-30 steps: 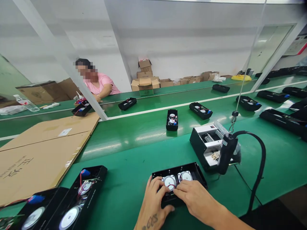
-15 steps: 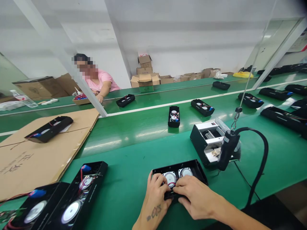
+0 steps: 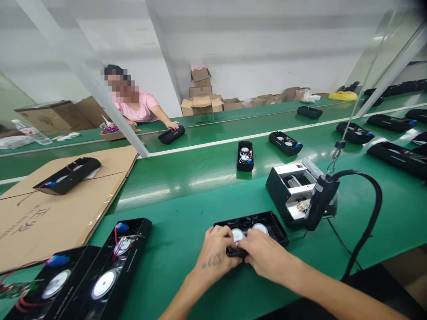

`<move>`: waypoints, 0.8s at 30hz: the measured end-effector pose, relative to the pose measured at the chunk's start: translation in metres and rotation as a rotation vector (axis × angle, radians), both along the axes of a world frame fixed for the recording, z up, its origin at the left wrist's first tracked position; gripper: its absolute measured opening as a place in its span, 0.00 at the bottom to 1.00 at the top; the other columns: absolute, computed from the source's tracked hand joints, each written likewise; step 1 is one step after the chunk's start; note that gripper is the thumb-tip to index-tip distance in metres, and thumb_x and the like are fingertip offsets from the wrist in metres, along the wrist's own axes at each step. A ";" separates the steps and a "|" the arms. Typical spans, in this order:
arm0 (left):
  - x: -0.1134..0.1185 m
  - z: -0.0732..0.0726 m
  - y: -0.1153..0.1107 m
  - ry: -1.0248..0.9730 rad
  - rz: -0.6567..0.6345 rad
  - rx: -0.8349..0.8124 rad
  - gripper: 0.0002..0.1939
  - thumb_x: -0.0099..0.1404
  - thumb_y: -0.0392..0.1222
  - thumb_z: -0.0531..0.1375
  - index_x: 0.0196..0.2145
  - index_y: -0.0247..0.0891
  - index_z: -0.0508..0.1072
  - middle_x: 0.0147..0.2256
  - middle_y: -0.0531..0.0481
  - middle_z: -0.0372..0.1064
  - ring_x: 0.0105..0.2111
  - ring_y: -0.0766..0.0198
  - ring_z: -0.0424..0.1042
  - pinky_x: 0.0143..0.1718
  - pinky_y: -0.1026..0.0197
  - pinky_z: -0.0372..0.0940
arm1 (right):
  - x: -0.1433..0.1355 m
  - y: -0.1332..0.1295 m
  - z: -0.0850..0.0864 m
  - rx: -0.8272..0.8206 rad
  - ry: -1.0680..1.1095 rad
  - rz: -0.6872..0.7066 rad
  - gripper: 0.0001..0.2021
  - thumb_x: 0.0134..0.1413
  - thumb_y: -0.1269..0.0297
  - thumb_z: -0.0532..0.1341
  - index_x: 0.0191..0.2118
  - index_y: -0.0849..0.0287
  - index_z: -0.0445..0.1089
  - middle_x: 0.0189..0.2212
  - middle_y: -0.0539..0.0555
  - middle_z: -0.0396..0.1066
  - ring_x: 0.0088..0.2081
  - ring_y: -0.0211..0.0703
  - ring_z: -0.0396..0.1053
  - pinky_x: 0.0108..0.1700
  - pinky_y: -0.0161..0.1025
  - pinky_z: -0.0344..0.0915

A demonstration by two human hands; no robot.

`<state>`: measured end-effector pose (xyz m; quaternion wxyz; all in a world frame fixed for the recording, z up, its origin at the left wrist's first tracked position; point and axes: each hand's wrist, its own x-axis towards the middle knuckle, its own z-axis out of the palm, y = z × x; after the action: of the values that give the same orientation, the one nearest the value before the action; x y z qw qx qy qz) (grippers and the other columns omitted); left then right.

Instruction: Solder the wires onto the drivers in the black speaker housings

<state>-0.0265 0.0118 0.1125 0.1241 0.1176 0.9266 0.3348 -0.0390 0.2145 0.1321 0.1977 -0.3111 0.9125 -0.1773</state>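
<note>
A black speaker housing (image 3: 275,224) lies on the green bench in front of me, with two round speaker drivers (image 3: 260,229) in it. My left hand (image 3: 216,249) is closed over the housing's near left part, its fingers curled in over the edge. Beside it, my right hand (image 3: 267,255) reaches over the near wall, fingers pinched together close to the left driver. The fingertips of both hands nearly meet there. Whatever the right fingers hold is hidden behind the hand.
Two open speaker housings (image 3: 133,262) with wires and boards stand at the left, near a cardboard sheet (image 3: 110,195). A black-and-white machine (image 3: 276,191) and a hanging electric screwdriver (image 3: 320,200) are at the right. More housings (image 3: 245,166) sit on the belt; a co-worker (image 3: 143,106) sits across.
The co-worker's hand has moved right onto a housing on the far belt. My hands stay at the same housing, the right one shifted slightly up and inward. The view has tilted a little.
</note>
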 end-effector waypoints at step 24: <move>-0.065 0.025 -0.015 -0.300 -0.109 0.147 0.14 0.43 0.49 0.77 0.23 0.41 0.79 0.40 0.54 0.70 0.39 0.63 0.68 0.38 0.61 0.59 | -0.066 -0.003 0.023 -0.194 -0.131 0.088 0.05 0.43 0.69 0.69 0.30 0.56 0.77 0.23 0.44 0.71 0.26 0.37 0.64 0.29 0.38 0.49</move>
<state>-0.0914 -0.0031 0.1378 0.2698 0.1250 0.8631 0.4081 -0.1050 0.2110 0.1552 0.2336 -0.3564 0.8616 -0.2759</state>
